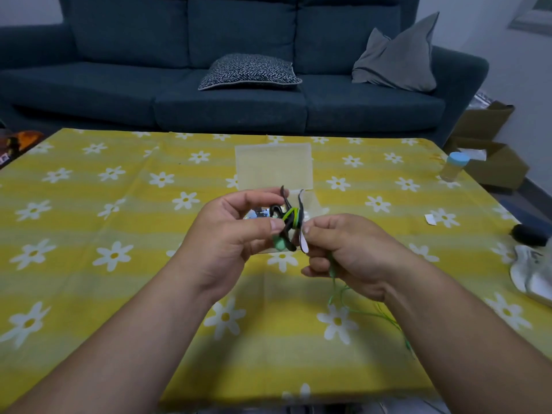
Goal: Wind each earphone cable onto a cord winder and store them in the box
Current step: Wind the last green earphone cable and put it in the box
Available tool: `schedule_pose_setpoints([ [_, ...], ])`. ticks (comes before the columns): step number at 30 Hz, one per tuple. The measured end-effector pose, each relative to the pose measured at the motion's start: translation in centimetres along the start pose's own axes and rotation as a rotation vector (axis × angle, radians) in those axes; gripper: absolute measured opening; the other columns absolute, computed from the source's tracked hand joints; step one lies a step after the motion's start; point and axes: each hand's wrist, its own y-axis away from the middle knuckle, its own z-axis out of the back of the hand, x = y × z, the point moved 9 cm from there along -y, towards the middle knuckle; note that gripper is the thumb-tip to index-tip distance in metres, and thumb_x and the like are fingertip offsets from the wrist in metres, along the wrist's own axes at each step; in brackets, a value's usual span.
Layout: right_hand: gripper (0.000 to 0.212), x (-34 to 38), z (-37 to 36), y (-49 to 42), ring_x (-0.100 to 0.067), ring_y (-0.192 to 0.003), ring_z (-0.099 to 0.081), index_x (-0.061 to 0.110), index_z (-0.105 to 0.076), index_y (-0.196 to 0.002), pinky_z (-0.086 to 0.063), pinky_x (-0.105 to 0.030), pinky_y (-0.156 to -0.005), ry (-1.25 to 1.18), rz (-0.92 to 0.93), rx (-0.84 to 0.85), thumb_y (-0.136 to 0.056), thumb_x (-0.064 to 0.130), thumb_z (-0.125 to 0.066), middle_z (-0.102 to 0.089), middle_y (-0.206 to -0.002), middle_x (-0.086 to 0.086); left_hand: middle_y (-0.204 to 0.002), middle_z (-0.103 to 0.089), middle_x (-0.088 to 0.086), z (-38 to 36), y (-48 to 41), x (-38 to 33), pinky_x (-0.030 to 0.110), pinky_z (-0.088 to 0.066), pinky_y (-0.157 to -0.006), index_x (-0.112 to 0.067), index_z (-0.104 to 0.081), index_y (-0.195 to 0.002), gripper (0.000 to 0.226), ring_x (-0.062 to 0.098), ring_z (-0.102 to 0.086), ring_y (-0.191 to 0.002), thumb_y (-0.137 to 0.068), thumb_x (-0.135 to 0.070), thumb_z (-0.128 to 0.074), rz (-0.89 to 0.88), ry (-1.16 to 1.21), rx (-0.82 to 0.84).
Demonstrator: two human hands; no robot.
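Note:
My left hand (230, 231) pinches a black cord winder (291, 216) above the table, with a few turns of green earphone cable (291, 215) wrapped round its middle. A pale green earbud (280, 243) pokes out below my left thumb. My right hand (346, 249) grips the cable beside the winder's white-faced flap. The loose cable (352, 306) trails down under my right wrist across the cloth. A clear plastic box (273, 165) with its lid open stands just behind my hands; some small items lie in it, mostly hidden by my left hand.
The table wears a yellow daisy cloth (119, 234). A blue-capped bottle (454, 165) stands at the right edge. A black object (528, 234), a white cloth bundle (531, 273) and a white scrap (430, 219) lie at the right. A blue sofa (239, 94) is behind.

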Motion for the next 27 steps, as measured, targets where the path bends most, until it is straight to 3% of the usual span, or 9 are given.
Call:
schedule_pose_setpoints([
  [4,0.027,-0.4,-1.8,0.3,-0.010,-0.046,-0.034,0.011,-0.062,-0.085,-0.045,-0.025,-0.057,-0.046,-0.024,0.041,-0.104,0.020,-0.046,-0.041,-0.058,0.004,-0.108,-0.073,0.005,1.3,-0.2,-0.1,0.023,-0.054,-0.057,-0.004,-0.069,-0.089,0.035,0.020,-0.071,-0.081,-0.057,0.011,-0.072,-0.014,0.044,-0.131],
  [10,0.029,0.1,-2.4,0.6,-0.012,-0.045,-0.035,0.008,-0.065,-0.086,-0.042,-0.025,-0.054,0.003,0.037,0.067,-0.104,0.019,-0.046,-0.051,-0.064,0.000,-0.100,-0.072,0.012,2.9,-0.1,-0.1,0.025,-0.056,-0.061,-0.005,-0.069,-0.091,0.023,0.026,-0.069,-0.078,-0.076,0.012,-0.066,-0.023,-0.010,-0.281],
  [15,0.023,1.2,-2.6,1.2,-0.014,-0.047,-0.035,0.003,-0.073,-0.089,-0.038,-0.024,-0.054,0.169,0.109,0.095,-0.099,0.013,-0.055,-0.049,-0.063,-0.004,-0.116,-0.070,0.010,3.9,-0.2,-0.5,0.027,-0.056,-0.063,-0.011,-0.072,-0.084,0.024,0.029,-0.070,-0.088,-0.075,0.011,-0.071,-0.068,-0.118,-0.348],
  [17,0.022,2.1,-2.3,1.5,-0.013,-0.047,-0.035,0.003,-0.074,-0.088,-0.037,-0.024,-0.054,0.201,0.148,0.064,-0.097,0.011,-0.056,-0.044,-0.060,-0.004,-0.114,-0.071,0.002,3.9,-0.2,-1.1,0.027,-0.054,-0.063,-0.018,-0.074,-0.077,0.025,0.027,-0.071,-0.094,-0.068,0.004,-0.078,-0.106,-0.204,-0.338],
  [19,0.021,2.9,-1.7,1.8,-0.012,-0.049,-0.037,0.007,-0.076,-0.083,-0.038,-0.026,-0.054,0.249,0.185,0.016,-0.095,0.013,-0.059,-0.042,-0.057,-0.002,-0.108,-0.072,-0.008,3.5,-0.1,-1.7,0.030,-0.054,-0.065,-0.021,-0.075,-0.076,0.023,0.022,-0.072,-0.083,-0.062,-0.003,-0.079,-0.143,-0.314,-0.315],
  [24,0.023,4.3,0.0,2.0,-0.011,-0.043,-0.040,-0.006,-0.070,-0.079,-0.041,-0.034,-0.055,0.413,0.249,-0.122,-0.088,0.016,-0.068,-0.044,-0.049,0.000,-0.106,-0.069,-0.013,1.3,0.3,-2.4,0.032,-0.056,-0.065,-0.023,-0.076,-0.078,0.032,0.018,-0.062,-0.060,-0.069,0.008,-0.079,-0.211,-0.591,-0.201],
  [27,0.019,5.3,1.2,2.4,-0.015,-0.039,-0.049,0.004,-0.071,-0.072,-0.043,-0.031,-0.049,0.544,0.295,-0.243,-0.087,0.015,-0.069,-0.056,-0.047,-0.001,-0.103,-0.069,-0.012,0.3,0.3,-2.0,0.029,-0.054,-0.061,-0.022,-0.075,-0.075,0.034,0.013,-0.056,-0.053,-0.067,0.011,-0.077,-0.205,-0.631,-0.132],
])
